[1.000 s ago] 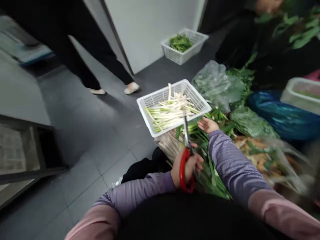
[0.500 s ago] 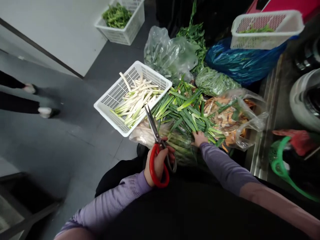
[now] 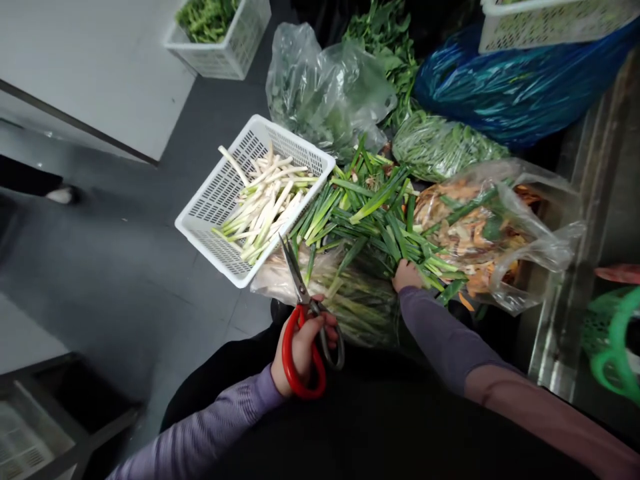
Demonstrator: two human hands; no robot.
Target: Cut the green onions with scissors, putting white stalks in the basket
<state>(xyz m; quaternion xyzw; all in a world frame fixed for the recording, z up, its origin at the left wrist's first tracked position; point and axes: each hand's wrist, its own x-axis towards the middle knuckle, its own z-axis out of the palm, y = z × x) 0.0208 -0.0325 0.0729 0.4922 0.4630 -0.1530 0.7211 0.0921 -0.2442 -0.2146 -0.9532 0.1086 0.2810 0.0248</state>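
Red-handled scissors (image 3: pixel 301 293) are in my left hand (image 3: pixel 301 343), blades nearly together and pointing up toward the basket. My right hand (image 3: pixel 407 275) has its fingers around some green stalks at the lower edge of a pile of green leaves (image 3: pixel 370 207); the fingertips are hidden among them. Left of the pile, a white basket (image 3: pixel 200 233) holds pale, trimmed stalks (image 3: pixel 270 200). Below the pile, just right of the scissors, lies a clear bag of long green stalks (image 3: pixel 365 307).
Clear bags of greens (image 3: pixel 330 93) and of orange-brown peelings (image 3: pixel 465 233) surround the pile. A blue bag (image 3: pixel 515 87) sits under another basket at upper right. A green basket (image 3: pixel 607 340) is at right. Someone's foot (image 3: pixel 63 195) shows far left.
The view has shifted, bringing the vegetables nearer. The scissors and my left hand have moved slightly down and left. My right hand stays at the green stalks.
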